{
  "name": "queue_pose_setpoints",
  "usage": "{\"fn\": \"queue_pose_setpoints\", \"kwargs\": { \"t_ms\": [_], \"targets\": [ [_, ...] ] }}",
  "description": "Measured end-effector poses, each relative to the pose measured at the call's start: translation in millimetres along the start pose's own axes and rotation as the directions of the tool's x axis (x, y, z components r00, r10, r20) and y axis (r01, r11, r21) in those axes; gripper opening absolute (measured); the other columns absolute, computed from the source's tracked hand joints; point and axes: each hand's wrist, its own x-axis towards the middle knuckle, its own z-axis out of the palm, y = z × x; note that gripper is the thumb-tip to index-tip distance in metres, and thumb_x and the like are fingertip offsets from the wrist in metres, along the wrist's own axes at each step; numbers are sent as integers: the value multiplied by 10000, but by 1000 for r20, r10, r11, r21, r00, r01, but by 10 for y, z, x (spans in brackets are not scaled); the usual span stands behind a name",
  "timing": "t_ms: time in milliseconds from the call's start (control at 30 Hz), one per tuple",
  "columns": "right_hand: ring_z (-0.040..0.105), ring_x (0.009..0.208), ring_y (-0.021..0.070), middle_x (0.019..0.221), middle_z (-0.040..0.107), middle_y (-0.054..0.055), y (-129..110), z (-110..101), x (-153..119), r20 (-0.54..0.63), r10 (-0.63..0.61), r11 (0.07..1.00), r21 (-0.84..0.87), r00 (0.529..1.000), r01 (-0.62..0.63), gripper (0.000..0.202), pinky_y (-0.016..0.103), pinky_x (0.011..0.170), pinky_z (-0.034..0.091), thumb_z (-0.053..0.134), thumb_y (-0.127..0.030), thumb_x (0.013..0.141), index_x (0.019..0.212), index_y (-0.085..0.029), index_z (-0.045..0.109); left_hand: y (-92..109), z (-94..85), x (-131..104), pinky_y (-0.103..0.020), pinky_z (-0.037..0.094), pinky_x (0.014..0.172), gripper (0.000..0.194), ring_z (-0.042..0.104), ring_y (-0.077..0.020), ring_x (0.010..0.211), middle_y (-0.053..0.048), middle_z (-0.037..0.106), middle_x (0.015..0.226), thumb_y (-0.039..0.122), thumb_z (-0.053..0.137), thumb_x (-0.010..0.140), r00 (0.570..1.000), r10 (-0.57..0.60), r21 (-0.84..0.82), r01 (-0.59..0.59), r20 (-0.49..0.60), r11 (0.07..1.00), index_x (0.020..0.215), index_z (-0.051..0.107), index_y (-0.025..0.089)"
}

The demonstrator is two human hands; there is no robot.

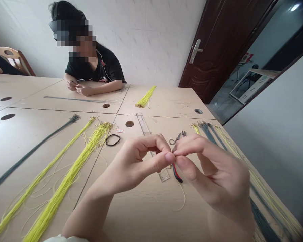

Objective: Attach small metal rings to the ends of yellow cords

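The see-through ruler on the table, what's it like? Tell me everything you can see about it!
The ruler is long, straight and clear, like plastic, with small dark marks too tiny to read. It lies on the pale table, slanting from its far end on the left to its near end on the right. The person's left hand blocks the view of its middle. A red-and-black handle lies right of its near end; I can't tell if they touch.

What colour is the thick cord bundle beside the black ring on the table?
The cord bundle is bright yellow, best seen in the head view.
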Motion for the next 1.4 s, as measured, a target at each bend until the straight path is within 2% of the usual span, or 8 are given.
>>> {"fn": "queue_pose_setpoints", "kwargs": {
  "t_ms": [67,167,333,500,800,1033,1233,1400],
  "targets": [
    [571,686,147,661,586,-19,-4,-5,15,-22,51,999,15,998,-51,84,313,670,457,574,-172,821,754,-221,588,-6,23,1,-188,405,533,185,479,-76,589,5,525,687,256,533,886,1000,-1,-14,1,0,1000,737,544,147],
    [573,688,155,650,589,-8,11,-19,49,-84,117,992,53,990,-113,137,305,653,464,562,-211,829,692,-209,564,-18,63,-7,-217,431,586,195,496,-90,635,-6,528,745,301,489,911,1000,13,-3,-13,27,1000,798,544,152],
    [575,709,169,634,562,4,76,-39,82,-173,89,993,90,981,-75,173,311,643,481,558,-243,832,662,-211,554,-19,113,-45,-217,426,641,116,482,-93,694,4,537,767,257,509,906,1000,22,74,-21,-12,997,834,549,176],
    [569,697,169,604,526,-3,78,-32,77,-164,83,990,126,983,-63,176,333,681,497,558,-255,833,661,-218,558,19,148,-82,-205,417,622,111,486,-81,681,16,533,754,237,518,902,990,69,106,-56,-124,993,817,561,180],
    [563,689,175,600,526,5,41,16,71,-154,93,991,111,984,-76,179,331,651,495,570,-291,836,671,-223,553,44,178,-83,-182,416,611,126,506,-62,680,36,545,702,189,540,889,975,124,160,-95,-185,982,766,558,172],
    [596,748,207,627,571,20,10,9,44,-183,59,998,32,981,-54,159,348,628,509,568,-316,841,705,-233,573,59,177,-89,-195,426,596,116,517,-65,653,28,552,703,166,557,873,953,198,229,-145,-230,963,758,571,169],
    [602,807,221,692,601,34,-20,25,21,-167,61,998,-8,984,-63,99,363,669,515,558,-302,854,783,-242,591,54,189,-102,-203,435,612,107,505,-70,646,28,550,691,137,590,841,919,287,307,-201,-269,930,740,573,169],
    [594,796,210,693,578,25,2,51,13,-197,31,1000,4,980,-31,111,366,712,509,554,-299,854,762,-244,583,49,202,-120,-188,432,606,113,493,-71,669,33,542,685,131,590,838,912,300,324,-205,-279,924,737,560,173]
  ]
}}
